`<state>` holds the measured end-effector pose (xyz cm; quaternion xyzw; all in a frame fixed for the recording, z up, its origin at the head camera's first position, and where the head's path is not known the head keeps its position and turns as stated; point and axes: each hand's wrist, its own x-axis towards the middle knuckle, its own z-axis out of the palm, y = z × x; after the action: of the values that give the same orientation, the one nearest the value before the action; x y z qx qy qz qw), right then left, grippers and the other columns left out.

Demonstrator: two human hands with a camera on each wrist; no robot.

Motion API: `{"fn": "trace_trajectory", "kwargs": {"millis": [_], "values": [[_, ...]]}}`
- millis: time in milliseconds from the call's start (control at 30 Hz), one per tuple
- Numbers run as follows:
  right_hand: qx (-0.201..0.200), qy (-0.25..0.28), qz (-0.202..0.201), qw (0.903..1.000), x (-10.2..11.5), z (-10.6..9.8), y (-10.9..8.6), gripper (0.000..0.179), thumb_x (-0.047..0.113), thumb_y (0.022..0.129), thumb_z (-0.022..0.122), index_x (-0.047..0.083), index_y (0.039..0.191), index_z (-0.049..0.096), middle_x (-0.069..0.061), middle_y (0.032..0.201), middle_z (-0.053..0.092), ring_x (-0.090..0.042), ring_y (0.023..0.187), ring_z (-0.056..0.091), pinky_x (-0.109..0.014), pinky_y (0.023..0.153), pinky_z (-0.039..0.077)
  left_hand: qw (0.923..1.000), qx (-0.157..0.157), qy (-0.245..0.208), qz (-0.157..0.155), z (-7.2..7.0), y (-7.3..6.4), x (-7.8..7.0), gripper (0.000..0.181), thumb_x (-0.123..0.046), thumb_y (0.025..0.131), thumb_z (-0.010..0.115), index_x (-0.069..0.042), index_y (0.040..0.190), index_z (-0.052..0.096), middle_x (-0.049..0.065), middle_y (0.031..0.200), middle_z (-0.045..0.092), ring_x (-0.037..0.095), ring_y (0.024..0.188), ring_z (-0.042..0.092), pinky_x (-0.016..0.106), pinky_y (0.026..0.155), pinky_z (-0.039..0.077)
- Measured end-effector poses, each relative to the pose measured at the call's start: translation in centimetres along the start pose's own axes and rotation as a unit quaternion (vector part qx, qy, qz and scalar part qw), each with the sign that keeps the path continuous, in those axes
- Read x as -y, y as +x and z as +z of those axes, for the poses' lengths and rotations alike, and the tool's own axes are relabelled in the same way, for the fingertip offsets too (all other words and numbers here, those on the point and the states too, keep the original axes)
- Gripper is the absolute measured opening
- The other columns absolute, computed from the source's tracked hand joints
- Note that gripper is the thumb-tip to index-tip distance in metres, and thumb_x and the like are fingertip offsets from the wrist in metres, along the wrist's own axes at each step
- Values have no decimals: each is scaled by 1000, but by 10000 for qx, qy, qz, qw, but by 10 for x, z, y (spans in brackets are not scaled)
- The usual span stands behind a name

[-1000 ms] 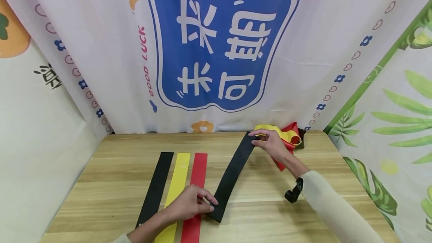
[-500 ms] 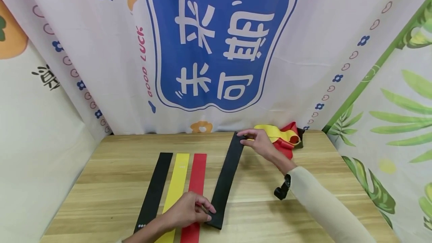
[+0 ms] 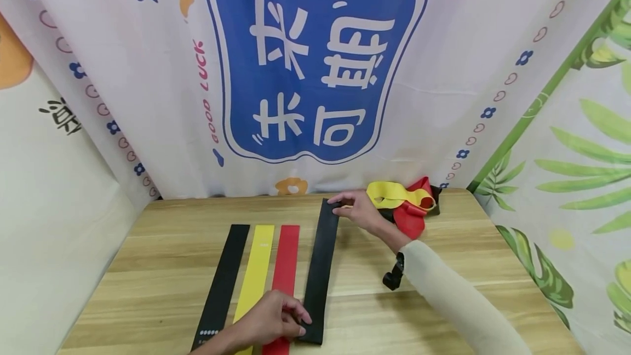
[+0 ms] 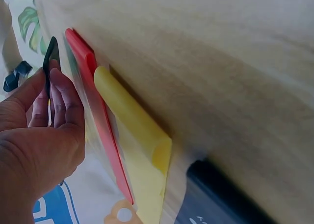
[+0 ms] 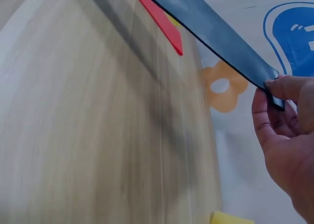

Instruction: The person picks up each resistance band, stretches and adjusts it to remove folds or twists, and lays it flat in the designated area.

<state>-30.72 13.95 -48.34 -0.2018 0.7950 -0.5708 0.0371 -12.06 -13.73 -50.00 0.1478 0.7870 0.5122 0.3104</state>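
Between my two hands a black resistance band is stretched lengthwise. My left hand pinches its near end, as the left wrist view shows with the black band between thumb and fingers. At the far end, my right hand pinches the band between thumb and fingertips. In the right wrist view the band hangs above the table and casts a shadow. To its left lie a red band, a yellow band and another black band, side by side and flat. My left forearm covers part of them.
A loose heap of yellow, red and black bands lies at the table's back right corner. The wooden table meets a printed curtain at the back. Further printed cloth hangs at both sides.
Both hands keep hold of the black band. Its far end has swung left with my right hand, so the band now runs nearly parallel to the red one. The near end has come slightly closer.
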Motion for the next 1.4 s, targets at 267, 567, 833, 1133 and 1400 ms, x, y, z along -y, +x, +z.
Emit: {"fn": "trace_trajectory", "kwargs": {"millis": [267, 567, 833, 1133, 1400], "values": [[175, -23, 186, 9997, -5, 20, 5, 22, 0, 94, 77, 5, 116, 80, -12, 125, 75, -25, 111, 71, -28, 82, 60, 9999, -17, 149, -35, 0, -7, 6, 17, 1, 89, 81, -12, 100, 83, -1, 88, 75, 17, 74, 66, 22, 70, 56], [343, -187, 225, 9990, -13, 34, 11, 20, 4, 95, 78, 7, 114, 81, -9, 120, 76, -23, 111, 71, -29, 85, 60, 9998, 150, 93, -41, -1, -12, 9, 14, -1, 90, 81, -11, 100, 83, -1, 88, 77, 16, 73, 67, 23, 72, 59], [468, -246, 149, 9985, -21, 46, 12, 19, -1, 94, 77, 5, 112, 81, -10, 118, 77, -20, 106, 71, -28, 84, 59, 9997, 216, 106, -77, -1, -14, 10, 13, -2, 91, 81, -11, 100, 83, -1, 85, 76, 15, 72, 66, 22, 70, 57], [590, -309, 153, 9977, -25, 57, 13, 20, -4, 93, 76, 5, 110, 81, -9, 113, 79, -17, 99, 71, -27, 82, 59, 9982, 550, 248, 65, -4, -12, 13, 12, -7, 93, 81, -11, 103, 83, -5, 85, 75, 11, 74, 67, 21, 74, 58], [626, -622, 255, 9958, -32, 62, 11, 20, -4, 93, 76, 4, 110, 81, -7, 110, 79, -15, 95, 69, -27, 79, 57, 9986, 388, 86, -352, 2, -13, 12, 16, 2, 90, 81, -11, 99, 83, 1, 82, 74, 16, 71, 65, 23, 70, 56]]}}
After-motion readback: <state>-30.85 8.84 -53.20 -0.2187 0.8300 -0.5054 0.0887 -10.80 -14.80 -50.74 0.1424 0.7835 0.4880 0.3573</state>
